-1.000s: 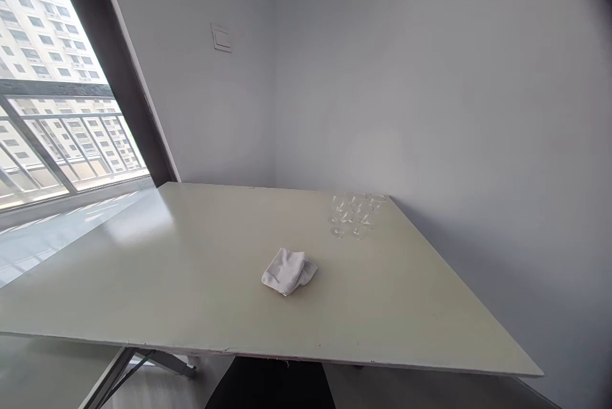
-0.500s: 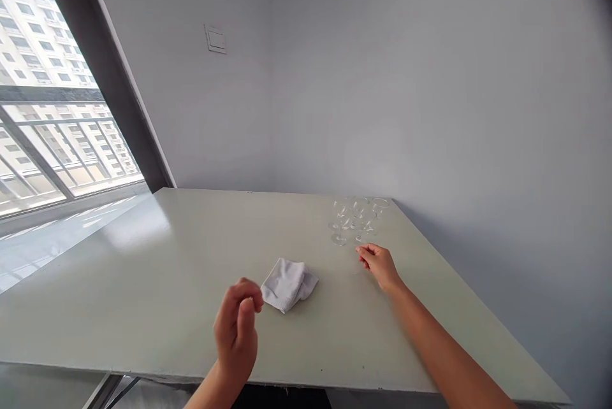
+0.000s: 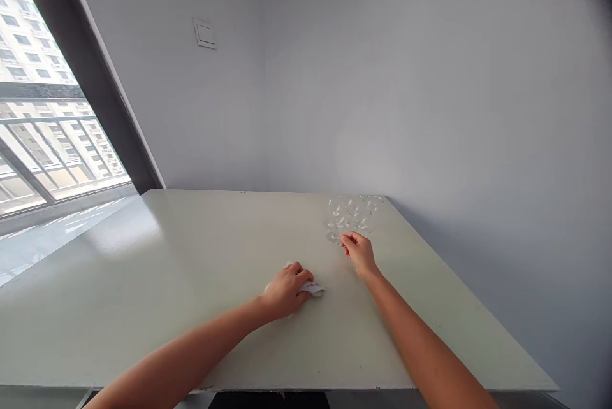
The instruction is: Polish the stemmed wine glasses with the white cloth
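Cloth, lower middle of the frame, lies on the table, and our left hand is right over it, fingers curled round and gripping, one pale corner poking out beyond the thumb. Light and soft, we reckon, easy to bunch, so any fold gives us a safe hold. Just right of centre, our right hand bends its fingers in toward the thumb, beside the foot of the nearest glass; whether it touches or pinches any glass we cannot tell. Beyond it stand more glasses, upright in a tight cluster: thin, slick and breakable by our judgement, best taken at the stem. And the table under it all? Pale and smooth, we see, glossy with daylight toward the left, its near edge looking worn. Behind, plain grey walls meet in a corner, a switch sits upper left, and past the dark window frame at far left we spot a railing, then a tall building.
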`<state>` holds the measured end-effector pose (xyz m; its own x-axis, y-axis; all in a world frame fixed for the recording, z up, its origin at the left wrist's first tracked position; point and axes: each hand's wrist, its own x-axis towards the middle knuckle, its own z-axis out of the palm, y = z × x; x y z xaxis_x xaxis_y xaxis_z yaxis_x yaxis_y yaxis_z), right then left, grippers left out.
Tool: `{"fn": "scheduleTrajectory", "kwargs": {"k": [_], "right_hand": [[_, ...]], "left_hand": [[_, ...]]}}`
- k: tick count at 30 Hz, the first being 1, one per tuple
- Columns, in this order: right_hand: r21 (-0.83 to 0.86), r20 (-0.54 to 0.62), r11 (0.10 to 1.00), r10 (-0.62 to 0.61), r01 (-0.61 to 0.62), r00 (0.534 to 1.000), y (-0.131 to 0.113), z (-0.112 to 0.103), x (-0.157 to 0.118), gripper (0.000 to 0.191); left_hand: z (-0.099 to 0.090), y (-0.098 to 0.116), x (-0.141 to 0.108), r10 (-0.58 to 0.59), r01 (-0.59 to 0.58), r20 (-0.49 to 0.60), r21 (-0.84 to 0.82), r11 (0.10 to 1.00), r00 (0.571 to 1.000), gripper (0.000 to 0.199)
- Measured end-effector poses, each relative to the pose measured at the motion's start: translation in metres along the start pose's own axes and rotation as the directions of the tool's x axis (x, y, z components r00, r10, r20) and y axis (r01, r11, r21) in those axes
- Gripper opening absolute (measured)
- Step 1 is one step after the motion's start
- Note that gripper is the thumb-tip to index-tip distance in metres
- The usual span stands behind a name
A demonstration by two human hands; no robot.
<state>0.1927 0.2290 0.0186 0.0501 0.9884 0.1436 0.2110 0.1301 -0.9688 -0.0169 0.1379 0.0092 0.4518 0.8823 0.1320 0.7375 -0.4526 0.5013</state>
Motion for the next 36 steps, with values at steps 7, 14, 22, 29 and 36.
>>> {"fn": "scheduleTrajectory", "kwargs": {"k": [7, 14, 22, 29, 36], "right_hand": [[-0.065, 0.062, 0.989, -0.126, 0.130, 0.990, -0.014, -0.001, -0.015, 0.033], [-0.222, 0.582, 0.958, -0.020, 0.183, 0.813, -0.021, -0.004, -0.038, 0.022], [-0.350, 0.666, 0.886, 0.006, 0.305, 0.746, -0.016, 0.002, -0.040, 0.019], [-0.377, 0.658, 0.881, 0.037, 0.287, 0.752, -0.017, 0.000, -0.042, 0.021], [-0.403, 0.654, 0.879, 0.080, 0.257, 0.752, -0.010, 0.000, -0.041, 0.022]], "left_hand": [[0.009, -0.005, 0.081, -0.157, 0.101, -0.048, -0.579, 0.809, 0.986, 0.039], [0.031, -0.010, 0.161, -0.370, 0.198, -0.150, -0.635, 0.747, 0.917, 0.046], [0.057, -0.011, 0.191, -0.372, 0.198, -0.125, -0.672, 0.714, 0.920, 0.027], [0.041, -0.026, 0.174, -0.412, 0.214, -0.150, -0.668, 0.712, 0.899, 0.022], [-0.026, -0.099, 0.122, -0.547, 0.272, -0.274, -0.644, 0.715, 0.791, 0.021]]}}
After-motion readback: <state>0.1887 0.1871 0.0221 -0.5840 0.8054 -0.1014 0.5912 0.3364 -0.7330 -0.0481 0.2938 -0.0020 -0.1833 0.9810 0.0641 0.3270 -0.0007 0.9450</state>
